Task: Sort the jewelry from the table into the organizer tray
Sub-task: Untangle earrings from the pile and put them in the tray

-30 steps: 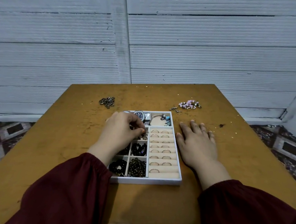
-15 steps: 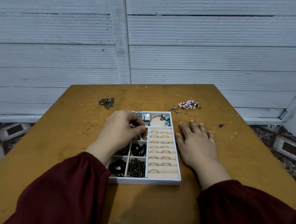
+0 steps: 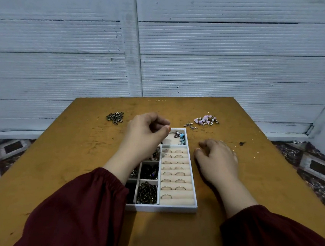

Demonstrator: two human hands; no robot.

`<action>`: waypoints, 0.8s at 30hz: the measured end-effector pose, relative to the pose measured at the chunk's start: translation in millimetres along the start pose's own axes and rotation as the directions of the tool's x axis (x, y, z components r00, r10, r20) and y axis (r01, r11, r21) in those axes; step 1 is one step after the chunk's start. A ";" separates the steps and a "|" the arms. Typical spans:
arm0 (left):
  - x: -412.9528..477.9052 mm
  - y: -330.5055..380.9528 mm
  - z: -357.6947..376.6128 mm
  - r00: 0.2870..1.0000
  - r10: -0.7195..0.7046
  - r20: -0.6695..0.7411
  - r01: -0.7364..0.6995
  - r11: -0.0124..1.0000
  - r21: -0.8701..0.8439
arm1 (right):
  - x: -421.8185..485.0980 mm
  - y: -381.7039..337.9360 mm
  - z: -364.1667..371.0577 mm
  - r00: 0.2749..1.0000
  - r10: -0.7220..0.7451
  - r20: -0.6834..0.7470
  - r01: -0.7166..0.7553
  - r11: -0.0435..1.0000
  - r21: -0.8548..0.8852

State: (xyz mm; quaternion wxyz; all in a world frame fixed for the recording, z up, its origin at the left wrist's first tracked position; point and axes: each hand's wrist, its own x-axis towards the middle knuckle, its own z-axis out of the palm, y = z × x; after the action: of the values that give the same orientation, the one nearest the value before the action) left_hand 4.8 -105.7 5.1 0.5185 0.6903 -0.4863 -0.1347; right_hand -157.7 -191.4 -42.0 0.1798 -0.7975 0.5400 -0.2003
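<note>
The tray lies mid-bench, its right column of rolls carrying rings, its near-left cells full of dark pieces, and a bracelet with blue charms in the far-right cell. Three lots wait loose on the bench beyond it: a chain pile far left, a silver piece just past the far rim, and pink beads near that. The left hand hangs over the tray's far-left corner, fingers curled with thumb to forefinger; whether that grip pinches anything I cannot tell. The right hand rests on the bench just beside the tray, fingers loosely curled, holding nothing. Sorting looks mostly done; next likely calls for reaching out to a loose lot and pinching it up whole.
</note>
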 end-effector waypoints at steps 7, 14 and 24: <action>21.2 19.9 15.0 0.999 0.034 0.032 -0.032 0.998 -0.051 | 21.6 -8.4 -13.6 0.994 0.063 -0.086 -0.051 0.989 0.137; 48.3 18.2 32.3 0.993 0.080 0.087 -0.083 0.996 0.035 | 56.1 -8.7 -13.1 0.989 0.020 -0.145 -0.009 0.997 0.078; 87.5 -3.0 45.1 0.992 0.076 0.097 -0.091 0.983 0.160 | 102.4 -7.9 9.2 0.974 -0.188 -0.126 0.172 0.977 -0.128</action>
State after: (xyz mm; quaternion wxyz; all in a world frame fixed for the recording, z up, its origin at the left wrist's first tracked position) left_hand 18.2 -203.1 11.2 0.4427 0.7028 -0.5471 -0.1035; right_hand -112.2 -283.5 -33.2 0.0766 -0.8368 0.4871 -0.2382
